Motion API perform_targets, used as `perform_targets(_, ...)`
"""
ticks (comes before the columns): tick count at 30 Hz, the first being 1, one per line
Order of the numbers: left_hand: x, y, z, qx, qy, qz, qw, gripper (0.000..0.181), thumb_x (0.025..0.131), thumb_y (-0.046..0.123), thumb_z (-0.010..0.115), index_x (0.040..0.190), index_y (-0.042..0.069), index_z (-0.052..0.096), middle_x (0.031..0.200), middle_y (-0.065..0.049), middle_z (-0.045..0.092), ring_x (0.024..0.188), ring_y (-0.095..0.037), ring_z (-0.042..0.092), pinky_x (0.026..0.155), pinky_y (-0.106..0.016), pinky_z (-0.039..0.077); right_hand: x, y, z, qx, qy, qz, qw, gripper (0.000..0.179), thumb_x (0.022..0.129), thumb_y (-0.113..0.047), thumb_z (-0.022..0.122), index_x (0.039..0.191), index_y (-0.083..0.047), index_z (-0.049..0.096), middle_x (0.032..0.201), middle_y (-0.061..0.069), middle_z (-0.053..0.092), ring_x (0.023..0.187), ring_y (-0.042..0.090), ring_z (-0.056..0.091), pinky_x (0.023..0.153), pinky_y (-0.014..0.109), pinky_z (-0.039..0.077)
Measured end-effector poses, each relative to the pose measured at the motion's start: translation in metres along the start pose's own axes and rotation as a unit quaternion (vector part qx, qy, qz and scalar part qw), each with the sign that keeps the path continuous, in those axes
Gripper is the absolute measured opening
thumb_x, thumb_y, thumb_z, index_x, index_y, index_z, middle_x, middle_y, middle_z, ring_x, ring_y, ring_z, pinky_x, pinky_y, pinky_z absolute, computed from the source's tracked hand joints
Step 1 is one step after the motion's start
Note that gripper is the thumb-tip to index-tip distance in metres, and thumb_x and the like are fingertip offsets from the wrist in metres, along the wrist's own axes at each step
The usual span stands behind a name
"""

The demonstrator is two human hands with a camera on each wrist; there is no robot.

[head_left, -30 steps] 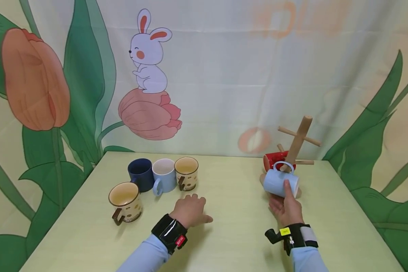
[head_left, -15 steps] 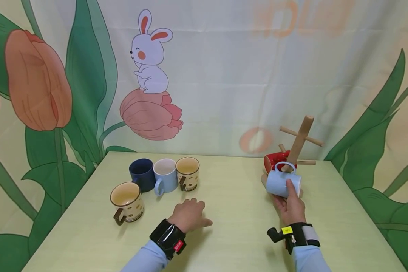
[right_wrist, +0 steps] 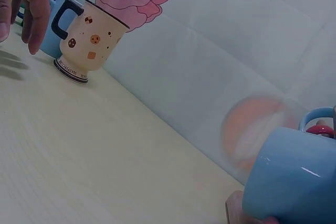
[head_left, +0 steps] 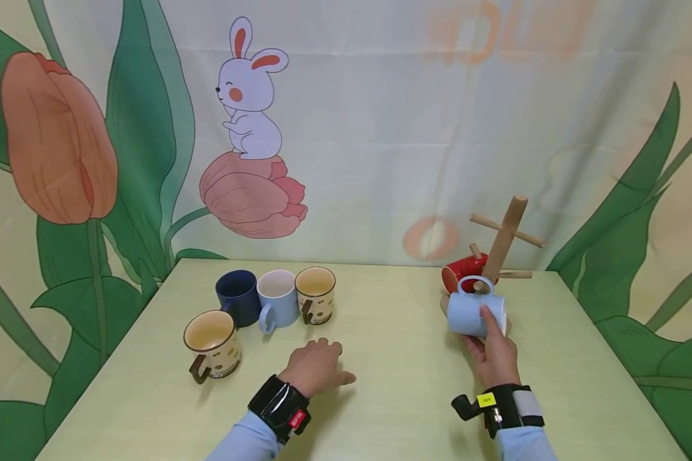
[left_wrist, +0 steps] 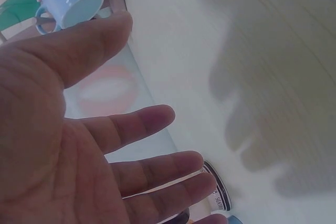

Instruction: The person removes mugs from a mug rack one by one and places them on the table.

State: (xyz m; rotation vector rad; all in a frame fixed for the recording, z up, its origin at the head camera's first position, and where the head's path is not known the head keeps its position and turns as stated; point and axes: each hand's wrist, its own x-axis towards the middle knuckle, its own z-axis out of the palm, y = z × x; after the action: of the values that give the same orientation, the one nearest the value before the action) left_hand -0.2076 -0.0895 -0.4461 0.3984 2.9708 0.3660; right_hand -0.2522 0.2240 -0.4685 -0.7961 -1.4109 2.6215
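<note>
My right hand [head_left: 494, 358] grips a light blue mug [head_left: 469, 314] lying sideways, thumb along its side and fingers beneath. The mug's handle points up and overlaps a low peg of the wooden mug tree [head_left: 503, 246] in the head view. Its mouth faces right; the left wrist view shows its base. A red mug [head_left: 461, 272] hangs on its side at the back of the tree, partly hidden. My left hand [head_left: 314, 368] hovers over the table with fingers loosely extended, holding nothing; a cream patterned mug [head_left: 316, 294] stands just beyond it.
On the left of the table [head_left: 380, 410], a navy mug [head_left: 239, 298], a second light blue mug [head_left: 279, 298] and the cream mug stand in a row. Another cream mug [head_left: 213, 342] stands nearer. A printed curtain [head_left: 369, 128] hangs behind the table's back edge.
The light blue mug in my right hand has levelled slightly, its handle a little further left. The red mug has shifted slightly left. My left hand has drawn back a little.
</note>
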Motion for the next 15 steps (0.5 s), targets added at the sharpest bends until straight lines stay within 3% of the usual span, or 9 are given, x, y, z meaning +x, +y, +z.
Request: perform_targets(15,0.001,0.002,0.001,-0.013,-0.009,-0.003,0.9999,0.052,0.081,0.046,0.078,0.111,0.005,0.066,0.095,-0.009,0.059,0.089,-0.029,0.058,0.073,-0.048,0.049,-0.024,-0.003,-0.008,-0.070,0.002,-0.052,0.9962,0.106,0.084,-0.057,0.071,0.159,-0.014,0.010,0.159,0.011,0.020,0.131,0.029,0.040,0.108,0.037,0.037)
